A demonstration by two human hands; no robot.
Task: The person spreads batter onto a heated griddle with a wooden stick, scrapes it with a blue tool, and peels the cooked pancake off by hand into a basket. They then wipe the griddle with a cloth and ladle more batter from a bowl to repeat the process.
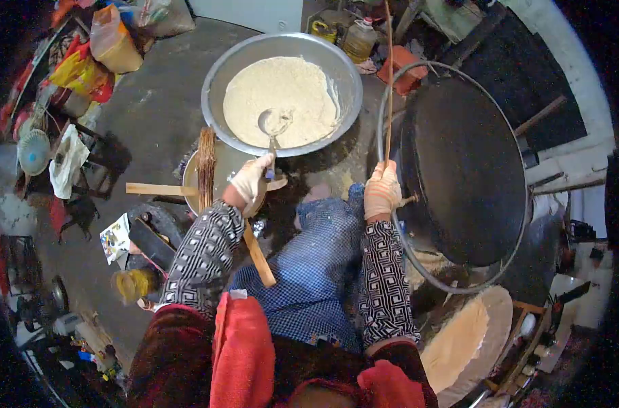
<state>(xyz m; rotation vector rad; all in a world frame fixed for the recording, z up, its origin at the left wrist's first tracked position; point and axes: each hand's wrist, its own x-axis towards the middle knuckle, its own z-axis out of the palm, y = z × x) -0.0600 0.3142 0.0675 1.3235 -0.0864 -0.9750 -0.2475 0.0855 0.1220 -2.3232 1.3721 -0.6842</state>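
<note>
My left hand, in a light glove, grips the handle of a ladle whose bowl rests in pale batter. The batter fills a wide metal basin on the floor ahead of me. My right hand, also gloved, is closed around a thin wooden stick that rises straight up past the left rim of a large round black griddle. Both forearms wear black-and-white patterned sleeves.
A smaller metal pan with a bundle of straw and wooden slats sits under my left hand. A stack of thin flatbreads lies at lower right. Bags, bottles and clutter line the left and far sides.
</note>
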